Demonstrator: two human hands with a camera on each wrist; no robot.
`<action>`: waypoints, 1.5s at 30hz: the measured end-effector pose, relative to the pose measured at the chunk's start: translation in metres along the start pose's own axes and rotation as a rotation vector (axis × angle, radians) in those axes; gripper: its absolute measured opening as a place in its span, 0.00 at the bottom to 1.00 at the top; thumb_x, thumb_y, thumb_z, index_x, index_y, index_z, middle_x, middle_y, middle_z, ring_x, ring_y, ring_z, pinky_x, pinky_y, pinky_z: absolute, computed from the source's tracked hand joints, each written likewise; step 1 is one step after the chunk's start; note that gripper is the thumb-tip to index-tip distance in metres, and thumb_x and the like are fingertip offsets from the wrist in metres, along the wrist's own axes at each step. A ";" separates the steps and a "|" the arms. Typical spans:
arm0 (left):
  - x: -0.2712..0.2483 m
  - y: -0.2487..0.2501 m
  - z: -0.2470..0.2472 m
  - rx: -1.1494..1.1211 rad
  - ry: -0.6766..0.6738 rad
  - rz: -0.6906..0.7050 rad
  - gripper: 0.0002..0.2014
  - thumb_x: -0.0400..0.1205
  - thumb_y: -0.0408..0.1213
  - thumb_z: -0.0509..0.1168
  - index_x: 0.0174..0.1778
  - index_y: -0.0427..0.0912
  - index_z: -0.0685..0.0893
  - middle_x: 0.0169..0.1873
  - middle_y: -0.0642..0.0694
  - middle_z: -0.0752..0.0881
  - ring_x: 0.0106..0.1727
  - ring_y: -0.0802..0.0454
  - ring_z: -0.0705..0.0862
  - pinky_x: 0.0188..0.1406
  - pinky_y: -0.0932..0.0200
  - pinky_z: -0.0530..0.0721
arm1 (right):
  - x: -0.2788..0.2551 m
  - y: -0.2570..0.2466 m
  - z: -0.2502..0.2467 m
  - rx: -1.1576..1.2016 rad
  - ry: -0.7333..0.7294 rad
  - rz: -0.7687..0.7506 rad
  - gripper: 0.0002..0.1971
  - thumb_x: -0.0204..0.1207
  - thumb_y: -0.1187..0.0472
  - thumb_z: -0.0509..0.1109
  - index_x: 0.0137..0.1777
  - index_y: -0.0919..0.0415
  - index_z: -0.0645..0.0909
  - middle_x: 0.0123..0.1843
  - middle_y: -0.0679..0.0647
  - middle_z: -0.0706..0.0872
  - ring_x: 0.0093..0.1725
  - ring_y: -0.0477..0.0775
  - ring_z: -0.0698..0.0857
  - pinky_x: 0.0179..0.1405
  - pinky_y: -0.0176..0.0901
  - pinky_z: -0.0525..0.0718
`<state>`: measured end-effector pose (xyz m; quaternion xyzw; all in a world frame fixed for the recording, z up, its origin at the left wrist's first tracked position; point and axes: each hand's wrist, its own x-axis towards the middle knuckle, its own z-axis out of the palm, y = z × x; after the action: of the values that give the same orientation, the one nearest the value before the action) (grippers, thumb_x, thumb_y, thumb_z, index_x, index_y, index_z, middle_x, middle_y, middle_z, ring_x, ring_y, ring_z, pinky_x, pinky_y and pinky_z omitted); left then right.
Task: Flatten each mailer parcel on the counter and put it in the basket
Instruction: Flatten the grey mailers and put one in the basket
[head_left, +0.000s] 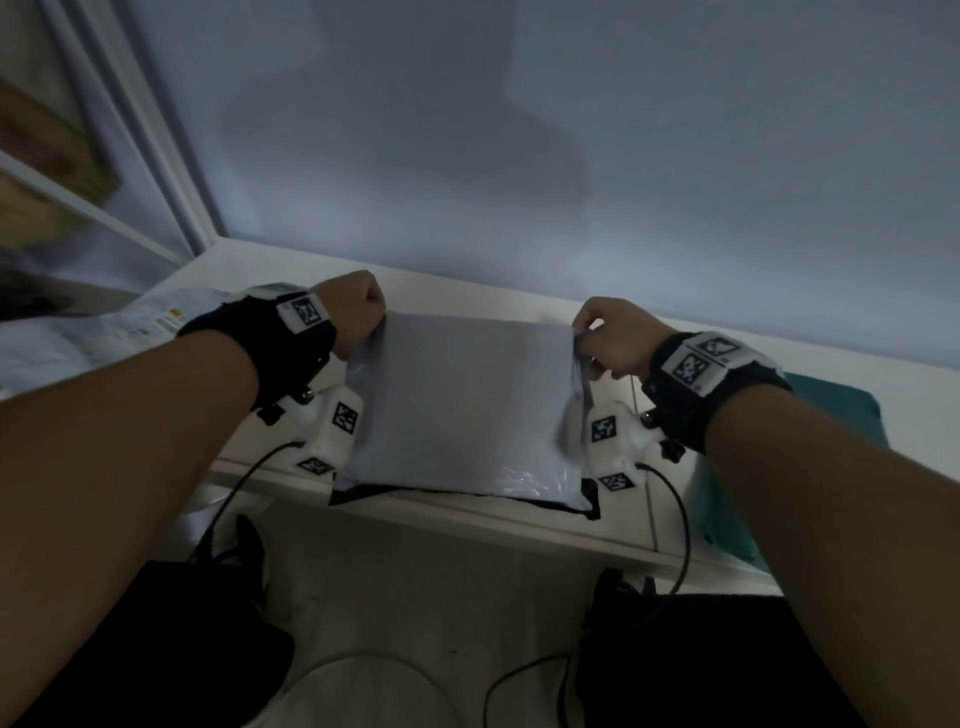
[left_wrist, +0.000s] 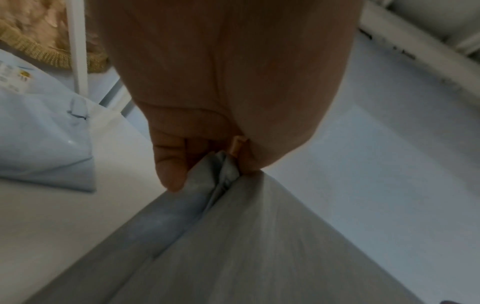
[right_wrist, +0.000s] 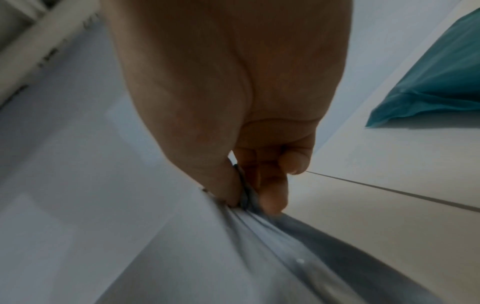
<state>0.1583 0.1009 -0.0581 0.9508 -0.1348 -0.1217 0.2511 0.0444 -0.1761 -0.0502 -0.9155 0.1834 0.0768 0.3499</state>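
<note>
A grey mailer parcel (head_left: 467, 405) hangs stretched between my two hands above the white counter (head_left: 519, 306). My left hand (head_left: 358, 312) pinches its far left corner, and in the left wrist view the bunched corner (left_wrist: 223, 170) sits between thumb and fingers of the left hand (left_wrist: 207, 160). My right hand (head_left: 597, 338) pinches the far right corner; the right wrist view shows the right hand (right_wrist: 249, 195) with the plastic (right_wrist: 233, 246) creased under its thumb. The mailer's near edge reaches the counter's front edge. No basket is clearly identifiable.
A pale blue mailer with a label (head_left: 104, 332) lies on the counter at left (left_wrist: 44, 144). A teal mailer (head_left: 831, 415) lies at right (right_wrist: 436, 82). A wall rises behind the counter. Straw-coloured woven material (left_wrist: 33, 41) shows behind a white frame at far left.
</note>
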 end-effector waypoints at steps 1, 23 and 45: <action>-0.002 0.001 -0.005 -0.083 -0.016 -0.003 0.06 0.84 0.31 0.56 0.51 0.38 0.78 0.42 0.36 0.81 0.37 0.36 0.84 0.38 0.43 0.88 | -0.003 -0.005 -0.004 0.019 0.021 -0.004 0.07 0.78 0.69 0.61 0.43 0.56 0.74 0.38 0.64 0.89 0.28 0.55 0.85 0.21 0.37 0.73; -0.043 0.000 -0.052 0.251 0.122 0.252 0.12 0.84 0.34 0.58 0.54 0.43 0.87 0.55 0.41 0.86 0.54 0.41 0.82 0.52 0.52 0.79 | -0.044 -0.042 -0.023 -0.274 0.172 -0.168 0.08 0.80 0.62 0.66 0.54 0.61 0.85 0.51 0.53 0.85 0.52 0.53 0.81 0.50 0.43 0.76; -0.028 -0.001 -0.056 0.258 0.107 0.235 0.06 0.83 0.34 0.61 0.48 0.41 0.84 0.51 0.37 0.85 0.53 0.38 0.81 0.51 0.53 0.77 | -0.033 -0.038 -0.015 -0.246 0.220 -0.087 0.06 0.79 0.69 0.61 0.51 0.64 0.78 0.47 0.60 0.87 0.47 0.61 0.88 0.49 0.55 0.90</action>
<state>0.1496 0.1356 -0.0073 0.9579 -0.2459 -0.0227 0.1462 0.0288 -0.1507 -0.0071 -0.9613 0.1700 -0.0174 0.2159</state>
